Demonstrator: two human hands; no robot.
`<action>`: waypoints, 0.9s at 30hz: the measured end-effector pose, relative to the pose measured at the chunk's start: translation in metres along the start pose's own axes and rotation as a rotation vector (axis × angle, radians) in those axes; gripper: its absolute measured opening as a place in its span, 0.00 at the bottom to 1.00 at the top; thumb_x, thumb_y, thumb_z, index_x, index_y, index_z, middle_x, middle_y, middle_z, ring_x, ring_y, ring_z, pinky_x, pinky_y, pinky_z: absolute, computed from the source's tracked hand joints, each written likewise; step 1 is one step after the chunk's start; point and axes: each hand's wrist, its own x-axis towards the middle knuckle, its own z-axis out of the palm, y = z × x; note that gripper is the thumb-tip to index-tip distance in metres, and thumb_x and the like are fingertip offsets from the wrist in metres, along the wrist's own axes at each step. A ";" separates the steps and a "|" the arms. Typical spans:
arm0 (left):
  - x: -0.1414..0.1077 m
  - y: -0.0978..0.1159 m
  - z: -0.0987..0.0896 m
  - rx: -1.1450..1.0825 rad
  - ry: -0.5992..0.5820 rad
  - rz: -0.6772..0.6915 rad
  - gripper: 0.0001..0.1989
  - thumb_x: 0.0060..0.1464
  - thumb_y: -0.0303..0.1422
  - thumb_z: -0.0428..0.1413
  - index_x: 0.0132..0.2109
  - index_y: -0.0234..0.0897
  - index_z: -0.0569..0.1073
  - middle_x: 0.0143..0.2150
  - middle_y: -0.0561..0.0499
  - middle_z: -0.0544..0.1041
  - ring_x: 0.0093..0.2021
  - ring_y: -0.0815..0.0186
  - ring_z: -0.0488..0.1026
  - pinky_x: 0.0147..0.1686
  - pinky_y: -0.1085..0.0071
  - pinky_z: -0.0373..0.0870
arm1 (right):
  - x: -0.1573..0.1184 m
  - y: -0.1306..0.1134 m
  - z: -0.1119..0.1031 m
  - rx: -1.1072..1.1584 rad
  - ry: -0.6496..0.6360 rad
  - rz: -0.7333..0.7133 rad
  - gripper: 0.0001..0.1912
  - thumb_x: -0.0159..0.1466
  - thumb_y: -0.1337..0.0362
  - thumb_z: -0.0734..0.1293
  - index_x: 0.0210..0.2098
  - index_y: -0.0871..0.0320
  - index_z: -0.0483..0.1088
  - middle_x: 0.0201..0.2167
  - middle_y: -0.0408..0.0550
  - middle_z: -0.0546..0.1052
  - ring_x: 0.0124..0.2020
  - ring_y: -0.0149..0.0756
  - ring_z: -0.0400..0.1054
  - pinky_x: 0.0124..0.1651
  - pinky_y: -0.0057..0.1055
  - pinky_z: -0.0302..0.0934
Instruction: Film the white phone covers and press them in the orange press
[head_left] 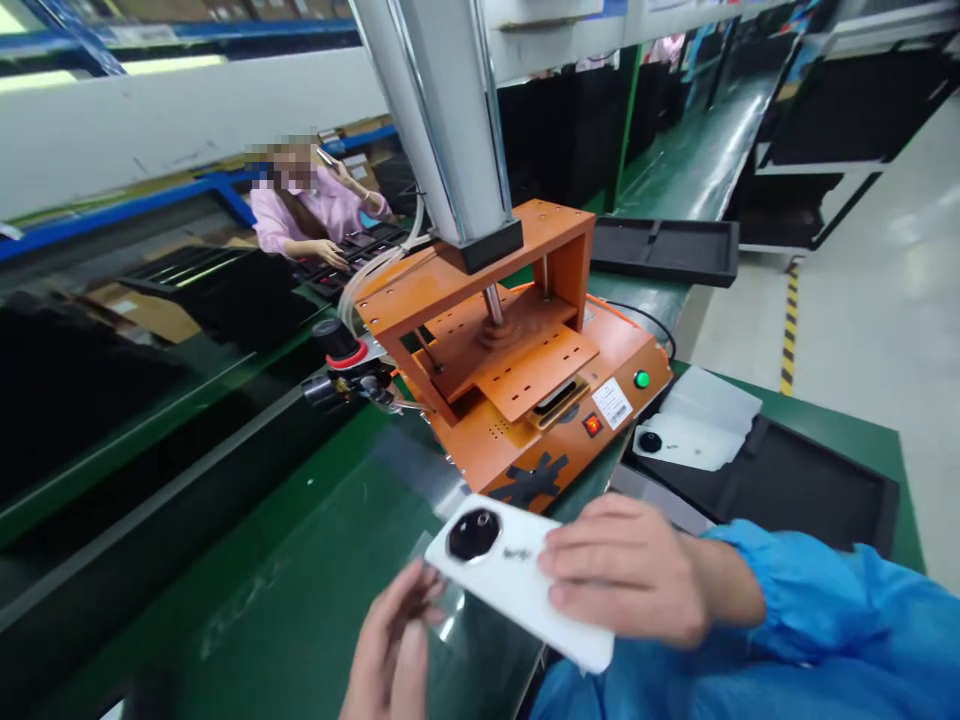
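One white, phone-shaped panel with round black camera disc (pixel 517 588): face up above the green worktop (pixel 300 580), before the orange metal press (pixel 555 225). Right hand (pixel 645 575): grasping the plain end, seemingly to leave the disc uncovered. Left hand (pixel 391 640): half-curled beside the disc end, perhaps for support; contact cannot be told.

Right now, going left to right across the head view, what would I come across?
Co-worker in pink, the held white phone-shaped panel, the lit green button on the orange press, then the striped floor tape.
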 end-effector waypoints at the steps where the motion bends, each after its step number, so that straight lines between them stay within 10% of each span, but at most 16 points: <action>1: 0.017 0.019 0.017 -0.087 -0.084 -0.095 0.22 0.63 0.44 0.55 0.60 0.43 0.74 0.53 0.42 0.80 0.46 0.57 0.79 0.38 0.66 0.78 | -0.011 0.004 -0.017 -0.025 0.009 0.085 0.17 0.72 0.64 0.58 0.50 0.49 0.77 0.53 0.46 0.80 0.58 0.36 0.73 0.51 0.37 0.72; 8: 0.106 0.091 0.135 -0.524 -0.517 -0.420 0.25 0.52 0.41 0.66 0.53 0.32 0.72 0.54 0.35 0.78 0.39 0.63 0.80 0.15 0.80 0.59 | -0.072 0.015 -0.077 -0.397 0.015 0.391 0.17 0.72 0.61 0.61 0.56 0.41 0.74 0.51 0.44 0.81 0.53 0.39 0.76 0.49 0.40 0.70; 15: 0.132 0.109 0.203 -0.629 -0.262 -0.369 0.17 0.52 0.36 0.61 0.48 0.33 0.72 0.40 0.46 0.79 0.29 0.72 0.75 0.17 0.82 0.44 | -0.083 0.057 -0.051 -0.504 0.129 0.422 0.20 0.69 0.69 0.62 0.57 0.45 0.74 0.52 0.47 0.81 0.52 0.41 0.77 0.49 0.40 0.69; 21: 0.072 0.099 0.164 -0.557 -0.303 -0.367 0.14 0.53 0.40 0.63 0.39 0.34 0.75 0.31 0.52 0.75 0.27 0.72 0.69 0.24 0.79 0.61 | -0.058 0.125 -0.009 -0.347 0.165 0.453 0.18 0.72 0.65 0.59 0.52 0.49 0.77 0.53 0.49 0.80 0.56 0.40 0.75 0.53 0.41 0.68; 27: -0.028 0.047 0.090 -0.142 -0.290 -0.358 0.22 0.62 0.51 0.54 0.30 0.37 0.71 0.22 0.55 0.67 0.24 0.70 0.63 0.24 0.75 0.59 | -0.006 0.165 0.011 -0.201 -0.152 0.326 0.19 0.74 0.65 0.56 0.56 0.51 0.75 0.56 0.49 0.78 0.60 0.40 0.71 0.57 0.42 0.64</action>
